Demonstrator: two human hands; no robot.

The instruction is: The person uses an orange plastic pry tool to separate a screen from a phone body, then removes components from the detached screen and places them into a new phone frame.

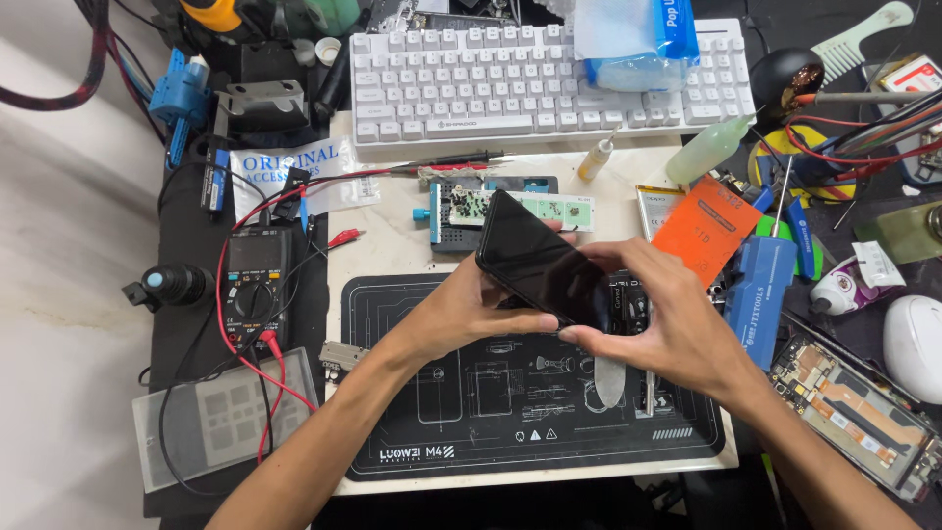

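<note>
A black smartphone [535, 257] is held tilted above the black repair mat [442, 422], screen side up. My left hand [471, 309] grips its lower left edge, thumb lying along the glass. My right hand [667, 314] holds the right end, fingers curled over the edge and thumb underneath. Beneath my right hand a slim metal pry tool [608, 378] lies on the mat. A small circuit-board holder [461, 211] with a green board sits just behind the phone.
White keyboard [530, 83] with a blue wipes packet at the back. Multimeter [257, 285] with red leads on the left. Orange card [706, 226], blue tool [760, 285], glue bottles and an opened phone body [863, 417] crowd the right.
</note>
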